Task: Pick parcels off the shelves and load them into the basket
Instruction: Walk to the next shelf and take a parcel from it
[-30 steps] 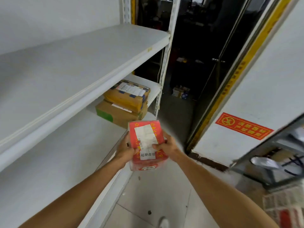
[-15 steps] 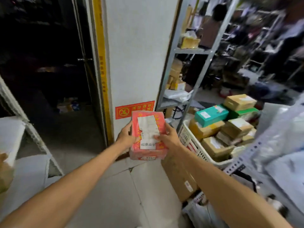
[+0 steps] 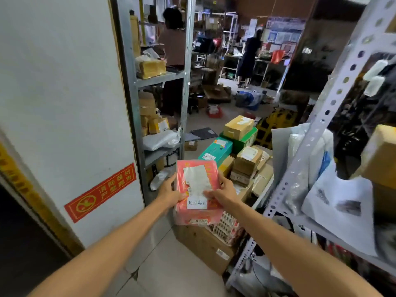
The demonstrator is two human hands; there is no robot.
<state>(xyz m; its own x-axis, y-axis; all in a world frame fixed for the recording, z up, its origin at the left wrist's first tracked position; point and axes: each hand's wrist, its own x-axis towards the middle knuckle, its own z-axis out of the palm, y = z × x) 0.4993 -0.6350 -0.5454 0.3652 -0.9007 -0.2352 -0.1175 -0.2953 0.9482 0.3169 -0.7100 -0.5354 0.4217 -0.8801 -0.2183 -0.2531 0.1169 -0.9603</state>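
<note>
Pink plastic-wrapped parcel, white Chinese-character labels on top, held above the near corner of the white lattice basket; left hand and right hand curl fingers round its side edges; bare tiled floor left of basket

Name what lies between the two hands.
The red parcel, gripped by the left hand and right hand at its sides, in the head view.

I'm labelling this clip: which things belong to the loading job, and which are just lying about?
Job: red parcel, held by left hand and right hand; white basket, piled with boxes.
Lying about: red wall sign; floor carton beside the basket; grey bag on shelf.
</note>
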